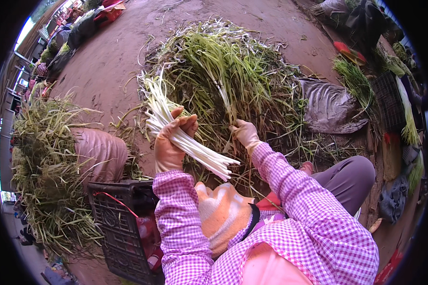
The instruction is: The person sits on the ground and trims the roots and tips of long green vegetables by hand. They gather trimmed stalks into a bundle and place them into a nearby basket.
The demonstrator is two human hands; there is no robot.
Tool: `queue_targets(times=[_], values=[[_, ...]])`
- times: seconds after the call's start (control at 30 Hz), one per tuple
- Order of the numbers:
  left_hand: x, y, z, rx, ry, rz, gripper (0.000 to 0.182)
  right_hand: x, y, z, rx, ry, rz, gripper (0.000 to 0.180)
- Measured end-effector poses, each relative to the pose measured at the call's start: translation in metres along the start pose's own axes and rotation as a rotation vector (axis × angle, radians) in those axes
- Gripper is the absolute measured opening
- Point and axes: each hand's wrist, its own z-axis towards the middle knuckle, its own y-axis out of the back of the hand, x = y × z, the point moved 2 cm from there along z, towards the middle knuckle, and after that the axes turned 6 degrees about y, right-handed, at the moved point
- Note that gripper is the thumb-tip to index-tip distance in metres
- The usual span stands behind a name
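My left hand (173, 142), in a tan glove, grips a bundle of peeled white leafy stalks (199, 149), perhaps chives or garlic shoots. The cut-looking ends point down to the right, and the paler leaf ends spread up to the left. My right hand (245, 134), gloved as well, pinches the lower end of a thin stalk (225, 96) with a pale stem. Its upper part lies over the large heap of green leafy stalks (242, 67) in front of me. The fingertips of the right hand partly hide the pinched end.
A black plastic crate (119, 217) containing red items stands by my left arm. Beyond it, more greens (50, 171) lie beside a wrapped bundle (101, 153). A grey-brown sheet (330, 107) lies right of the heap. An orange-and-white towel (217, 213) covers my lap.
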Motion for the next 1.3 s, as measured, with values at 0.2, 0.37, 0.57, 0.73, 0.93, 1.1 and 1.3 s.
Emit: queue_targets(times=[0.2, 0.37, 0.57, 0.73, 0.93, 1.1, 1.3], values=[[0.011, -0.003, 0.006, 0.034, 0.132, 0.153, 0.038, 0.011, 0.023, -0.051, 0.38, -0.313, 0.613, 0.038], [0.022, -0.003, -0.002, -0.084, 0.148, 0.229, 0.029, 0.06, 0.061, -0.054, 0.415, 0.216, 1.028, 0.038], [0.044, -0.014, -0.001, -0.406, 0.152, 0.544, 0.021, 0.055, 0.066, -0.093, 0.552, -0.003, 0.897, 0.021], [0.068, -0.021, -0.002, -0.496, 0.248, 0.71, 0.021, 0.037, 0.059, -0.113, 0.622, -0.03, 0.753, 0.021], [0.087, -0.018, -0.004, -0.415, 0.429, 0.734, 0.015, 0.039, 0.056, -0.124, 0.761, 0.022, 0.697, 0.025], [0.093, -0.016, 0.0, -0.452, 0.361, 0.752, 0.014, 0.052, 0.052, -0.105, 0.372, -0.024, 0.664, 0.028], [0.09, -0.016, 0.0, -0.654, 0.216, 0.673, 0.01, 0.054, 0.035, -0.098, 0.125, -0.154, 0.548, 0.019]])
